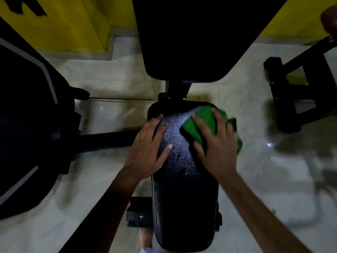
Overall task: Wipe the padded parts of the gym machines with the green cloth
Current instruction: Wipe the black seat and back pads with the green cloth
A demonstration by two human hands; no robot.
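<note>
Both forearms reached out over the near end of the seat pad (184, 198), whose long axis ran straight away from the person. On the pad's far right corner lay the green cloth (202, 123), under the right hand (217, 143), whose spread, nearly straight fingers (202, 130) pressed it flat. At the pad's left edge the left hand (147, 147) rested with relaxed, straight fingers, holding nothing. The wet, unwiped part of the pad seemed to lie nearer than the cloth, so the right hand was better placed.
</note>
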